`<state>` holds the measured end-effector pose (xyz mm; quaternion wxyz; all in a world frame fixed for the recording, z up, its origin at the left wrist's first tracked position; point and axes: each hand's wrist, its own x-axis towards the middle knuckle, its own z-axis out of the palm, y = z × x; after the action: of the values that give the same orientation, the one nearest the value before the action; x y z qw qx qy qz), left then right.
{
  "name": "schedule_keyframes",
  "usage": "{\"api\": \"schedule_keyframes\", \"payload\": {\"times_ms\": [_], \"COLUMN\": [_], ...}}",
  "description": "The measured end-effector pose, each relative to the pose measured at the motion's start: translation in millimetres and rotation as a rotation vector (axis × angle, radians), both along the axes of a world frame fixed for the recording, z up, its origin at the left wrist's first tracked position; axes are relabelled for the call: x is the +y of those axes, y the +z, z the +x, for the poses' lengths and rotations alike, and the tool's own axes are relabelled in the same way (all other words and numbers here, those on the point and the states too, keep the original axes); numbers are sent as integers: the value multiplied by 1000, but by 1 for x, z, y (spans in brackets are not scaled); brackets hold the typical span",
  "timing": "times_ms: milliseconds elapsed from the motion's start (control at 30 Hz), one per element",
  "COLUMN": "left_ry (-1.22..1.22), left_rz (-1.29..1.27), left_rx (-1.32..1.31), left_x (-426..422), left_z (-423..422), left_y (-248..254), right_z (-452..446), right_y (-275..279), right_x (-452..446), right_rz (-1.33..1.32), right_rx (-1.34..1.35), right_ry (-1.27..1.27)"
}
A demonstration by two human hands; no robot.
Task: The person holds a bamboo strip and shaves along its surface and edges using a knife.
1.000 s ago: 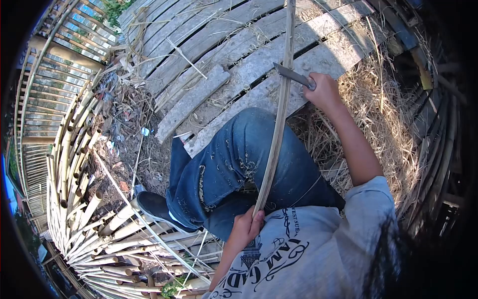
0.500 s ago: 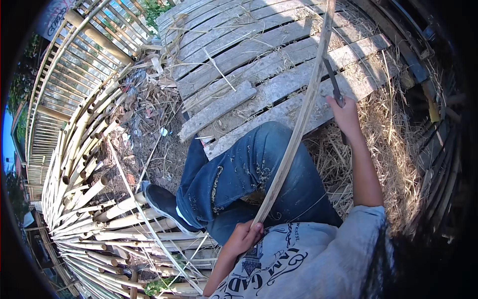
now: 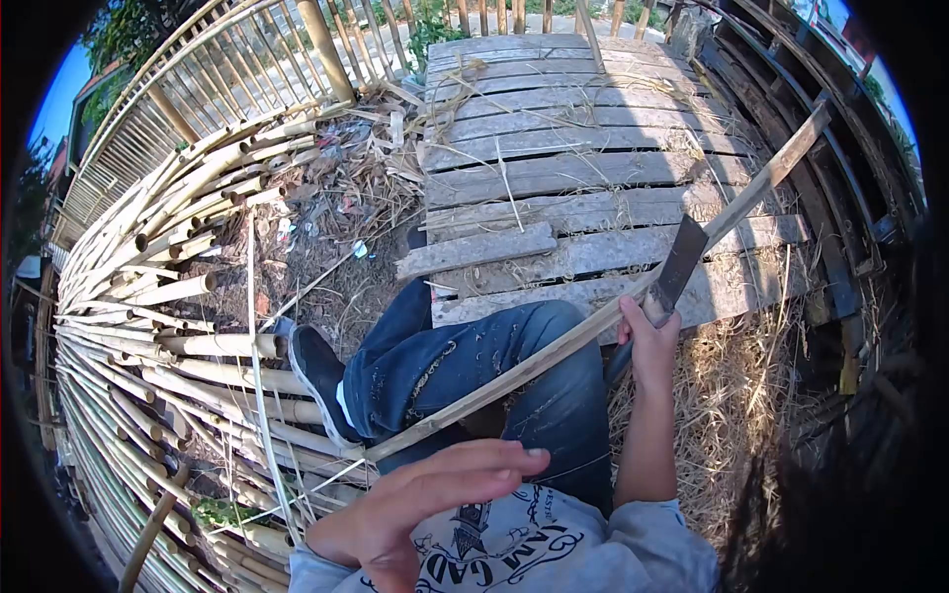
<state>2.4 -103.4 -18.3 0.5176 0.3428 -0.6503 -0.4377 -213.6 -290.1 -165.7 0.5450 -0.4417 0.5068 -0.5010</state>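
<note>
A long, flat bamboo strip (image 3: 524, 371) runs diagonally over my bent knees, its upper end over the planks at the right. My right hand (image 3: 650, 341) is closed around a knife with a dark, broad blade (image 3: 682, 259) pointing up and away. The thumb of that hand presses at the strip, and the blade crosses close beside it. My left hand (image 3: 425, 504) is off the strip, raised in front of my shirt with its fingers stretched out. The strip's lower end shows just beyond it, near my shoe.
A weathered plank platform (image 3: 583, 212) with a loose board (image 3: 479, 252) lies ahead. Cut bamboo poles (image 3: 188, 292) are piled at the left, before a bamboo fence (image 3: 198, 94). Straw and shavings (image 3: 732, 385) cover the ground at the right, next to stacked timber (image 3: 791, 148).
My left hand has let go of the strip's lower end and opened. The strip has tilted to the right, and my right hand with the knife has moved nearer and onto it. The view has shifted up.
</note>
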Motion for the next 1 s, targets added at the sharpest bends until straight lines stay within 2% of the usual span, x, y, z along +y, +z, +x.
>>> {"api": "schedule_keyframes", "payload": {"times_ms": [33, 100, 267, 367, 467, 533, 700, 767, 833, 867, 900, 1000], "left_ry": [-128, -242, -250, -263, -351, -380, -357, -319, -298, -314, -351, -427], "left_rz": [-99, -204, -285, -281, -256, -248, -248, -231, -207, -200, -199, -164], "left_rx": [114, 179, 193, 177, 165, 159, 188, 257, 240, 236, 235, 222], "left_x": [6, 17, 30, 29, 18, 13, 29, 35, 41, 38, 34, 20], "left_z": [-9, -30, -74, -80, -81, -83, -94, -100, -103, -101, -98, -94], "left_y": [19, 34, 28, 32, 28, 24, 16, 19, 20, 20, 19, 12], "right_z": [4, 9, 12, 3, -2, 4, 2, 2, 36, 24, -4, 0], "right_y": [1, 3, -7, -33, -35, -19, -42, -28, -48, -45, -35, -37], "right_x": [4, 17, 45, 46, 41, 42, 29, 31, 44, 36, 18, 24], "right_rz": [7, -16, -51, -100, -51, -157, -32, -34, 58, 66, 30, 89], "right_rx": [25, 101, 346, 426, 398, 337, 352, 296, 185, 201, 254, 231], "right_ry": [54, 11, 173, 224, 227, 222, 268, 332, 485, 500, 444, 428]}}
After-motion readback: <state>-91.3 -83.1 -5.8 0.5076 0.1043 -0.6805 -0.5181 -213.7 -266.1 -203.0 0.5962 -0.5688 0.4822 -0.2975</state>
